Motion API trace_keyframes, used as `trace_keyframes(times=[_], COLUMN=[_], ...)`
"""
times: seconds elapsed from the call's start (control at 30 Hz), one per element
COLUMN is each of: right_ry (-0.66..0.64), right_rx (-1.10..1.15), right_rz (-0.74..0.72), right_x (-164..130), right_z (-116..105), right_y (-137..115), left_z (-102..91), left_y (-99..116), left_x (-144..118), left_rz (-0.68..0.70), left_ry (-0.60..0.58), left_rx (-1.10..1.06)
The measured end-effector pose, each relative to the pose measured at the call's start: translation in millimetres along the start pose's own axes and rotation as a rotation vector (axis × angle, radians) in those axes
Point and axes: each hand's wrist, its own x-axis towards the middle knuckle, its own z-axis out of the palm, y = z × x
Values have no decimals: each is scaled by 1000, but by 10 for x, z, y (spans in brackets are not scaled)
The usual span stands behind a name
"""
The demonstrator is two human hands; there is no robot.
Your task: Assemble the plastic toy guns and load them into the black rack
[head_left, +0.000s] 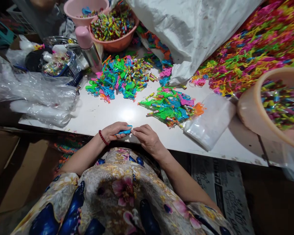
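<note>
The person's left hand (115, 131) is pinching one end of a small blue plastic toy (124, 132) at the near edge of the white table (100, 114), fingers closed on it, while the right hand (147, 138) is meeting the toy's other end with fingertips drawn together; whether they are holding a small piece there cannot be told. Risk, as a judgement: the toy is sitting right over the table edge, so a loosened pinch is likely dropping it into the lap or onto the floor, and any small part between the right fingertips could slip unseen. Going left to right among the surroundings: clear plastic bags (39, 94) are lying heaped on the table's left corner, a pink-capped bottle (88, 49) is standing behind them, and an orange bowl (115, 29) of small coloured tubes is sitting beyond it. Two piles of toy parts (117, 78) and (170, 104) are lying well clear of the hands, a stack of small clear bags (209, 120) is resting just beside the second pile, a white sack (191, 29) is draping over the far side, and a beige bucket (254, 111) is crowding the right end. Nothing is standing between the hands and the piles.
</note>
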Motion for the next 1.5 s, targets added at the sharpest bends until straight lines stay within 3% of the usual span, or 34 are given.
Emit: trace_keyframes(times=[0.13,0.33,0.5,0.77,1.03,1.13,1.2,1.27,1.37,1.43,1.5], right_ry=[17,3,61,-9,-74,-57,24,176,378,387,291], right_rx=[26,232,300,301,236,212,181,55,-333,-509,-531], right_rz=[-13,235,379,452,375,357,367,405,448,423,388], right_x=[17,-80,-81,-86,-88,-50,-34,-18,67,212,448], right_z=[-66,-42,1,-40,-31,-120,-265,-463,-735,-806,-765], right_y=[10,-77,-147,-255,-192,-101,21,191,467,620,745], left_z=[33,185,266,188,153,170,134,47,-128,-217,-257], left_y=[65,121,117,21,-62,-30,43,171,443,629,772], left_x=[-10,-143,-176,-137,-37,6,57,135,308,455,609], left_rz=[-10,204,245,196,127,163,268,446,726,879,956], left_ry=[-67,135,148,133,69,108,203,404,753,837,820], left_rx=[-7,87,39,73,42,50,54,160,621,994,1282])
